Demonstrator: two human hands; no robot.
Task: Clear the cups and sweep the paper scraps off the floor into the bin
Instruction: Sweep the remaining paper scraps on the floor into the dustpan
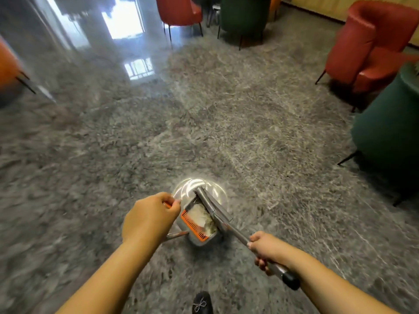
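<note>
Lower centre: left hand (147,219) grips dustpan (199,225) handle, right hand (266,251) fist round broom (214,208) pole. Scraps (201,215) look light, likely flyaway; keep pan level.

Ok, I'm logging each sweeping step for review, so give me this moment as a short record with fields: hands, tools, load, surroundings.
left hand: left hand grips the orange handle of the dustpan
right hand: right hand grips the broom handle
broom head: broom head lies across the dustpan's mouth
load: paper scraps sit inside the dustpan
floor: grey marbled floor, glossy
surroundings: red chair and green chair at right
image: motion-blurred; bin not identifiable
</note>
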